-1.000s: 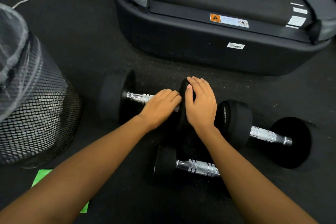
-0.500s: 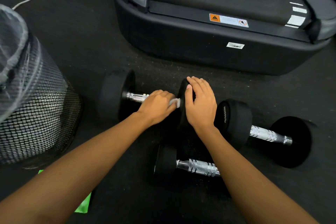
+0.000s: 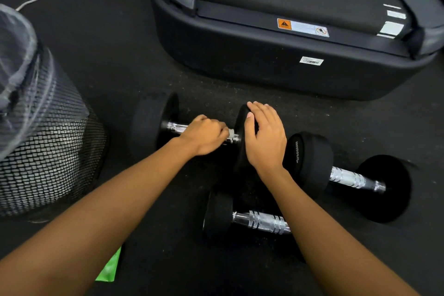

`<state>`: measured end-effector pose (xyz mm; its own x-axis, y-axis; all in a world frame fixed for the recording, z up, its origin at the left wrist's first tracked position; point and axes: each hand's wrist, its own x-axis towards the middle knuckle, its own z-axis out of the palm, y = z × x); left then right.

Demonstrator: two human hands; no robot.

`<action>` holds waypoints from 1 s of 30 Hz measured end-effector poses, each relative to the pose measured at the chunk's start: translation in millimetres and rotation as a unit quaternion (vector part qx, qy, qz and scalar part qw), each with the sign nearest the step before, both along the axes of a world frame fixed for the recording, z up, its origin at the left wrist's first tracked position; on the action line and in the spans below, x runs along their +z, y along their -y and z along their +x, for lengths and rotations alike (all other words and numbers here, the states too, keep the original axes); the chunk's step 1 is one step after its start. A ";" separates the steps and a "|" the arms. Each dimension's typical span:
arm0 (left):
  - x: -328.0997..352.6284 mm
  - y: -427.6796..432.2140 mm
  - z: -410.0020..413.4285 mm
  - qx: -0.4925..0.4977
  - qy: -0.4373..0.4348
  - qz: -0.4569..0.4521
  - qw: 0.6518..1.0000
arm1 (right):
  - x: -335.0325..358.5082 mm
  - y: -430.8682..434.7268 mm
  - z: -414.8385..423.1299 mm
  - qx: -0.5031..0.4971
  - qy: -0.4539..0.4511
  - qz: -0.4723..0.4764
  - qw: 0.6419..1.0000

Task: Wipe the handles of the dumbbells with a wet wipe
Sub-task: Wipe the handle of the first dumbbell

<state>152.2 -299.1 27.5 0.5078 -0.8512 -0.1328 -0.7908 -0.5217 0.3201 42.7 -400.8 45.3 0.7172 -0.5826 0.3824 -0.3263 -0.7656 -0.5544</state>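
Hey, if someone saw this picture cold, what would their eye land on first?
Two bare arms reach to the far dumbbell mid-floor: the left hand grips its chrome handle, and the right hand rests flat on its right-side weight. A second dumbbell lies to its right and a third dumbbell nearer the camera. A dark treadmill base fills the top, a mesh bin the left edge.

Bin (image 3: 48, 151) left of dumbbells (image 3: 310, 158) (treadmill (image 3: 264, 74) behind), all on floor (image 3: 108, 55).
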 end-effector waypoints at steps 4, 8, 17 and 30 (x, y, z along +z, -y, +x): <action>1.6 -10.5 1.1 -0.035 -0.021 -0.037 0.999 | 0.0 -0.3 -0.6 0.001 -0.004 -0.002 1.000; 11.5 -6.3 4.9 0.021 0.013 0.054 0.998 | -1.0 -0.8 -0.2 -0.001 0.000 -0.004 1.000; 5.8 -3.8 0.5 -0.012 -0.016 0.025 0.999 | -0.2 -1.2 -1.9 0.001 -0.001 0.000 1.000; -0.6 -21.2 -7.6 -0.060 0.006 -0.105 0.993 | 0.3 -1.6 -0.6 -0.006 -0.004 0.006 1.000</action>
<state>144.6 -277.9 26.9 0.4013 -0.9140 0.0597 -0.8477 -0.3459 0.4022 42.1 -399.2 45.6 0.7138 -0.5952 0.3691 -0.3400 -0.7553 -0.5603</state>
